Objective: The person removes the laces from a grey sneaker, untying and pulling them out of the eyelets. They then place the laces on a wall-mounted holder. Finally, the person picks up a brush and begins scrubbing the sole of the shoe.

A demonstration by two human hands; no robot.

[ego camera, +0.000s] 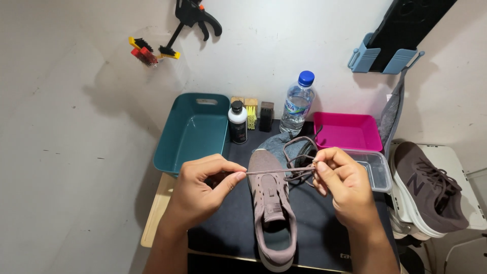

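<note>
Tautly, the shoelace (276,171) spans left hand (203,190) to right hand (342,185).

Both forearms are raised side by side — the left hand (203,185) is pinched shut, the right hand (342,182) likewise, fingertips turned inward.

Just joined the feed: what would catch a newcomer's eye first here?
The two hands at centre: the left hand and right hand pinch a mauve shoelace stretched taut between them, above a mauve sneaker on the black mat. Behind stand a teal bin and a bright pink tray.
</note>
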